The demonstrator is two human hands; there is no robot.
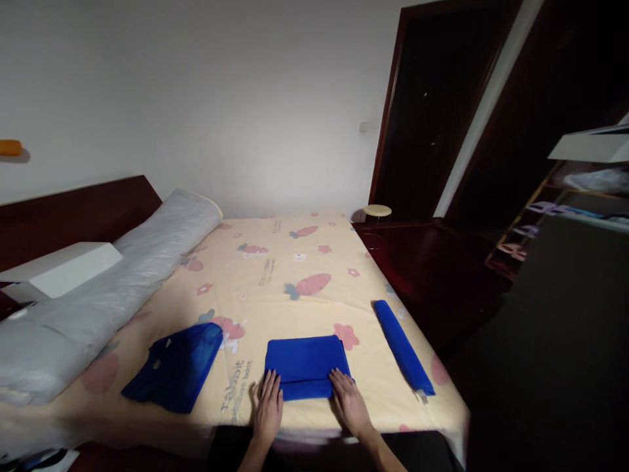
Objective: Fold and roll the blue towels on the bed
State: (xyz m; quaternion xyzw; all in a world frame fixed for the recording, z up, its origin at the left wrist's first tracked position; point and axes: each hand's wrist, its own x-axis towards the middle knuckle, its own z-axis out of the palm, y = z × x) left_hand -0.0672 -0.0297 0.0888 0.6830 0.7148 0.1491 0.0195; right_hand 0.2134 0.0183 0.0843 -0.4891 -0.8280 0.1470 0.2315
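Note:
A folded blue cloth (304, 357) lies flat near the front edge of the bed, with a narrow strip turned over along its near side. My left hand (268, 405) rests palm down on its left near corner, fingers stretched out. On the right near corner lies my right hand (348, 396), its fingers also flat and extended on the fabric. To the right is a long, narrow blue roll (403, 346) of cloth with a small pale tag at its near end. Further left, a darker blue folded garment (177, 367) lies loosely, with small light marks on it.
The bed sheet (275, 308) is cream with carrots and flowers. A long grey plastic-wrapped bundle (128, 275) runs along the headboard (73, 196), with a white box (69, 265) beside it. A round stool (377, 210) stands past the bed; a shelf rack (555, 210) is at right.

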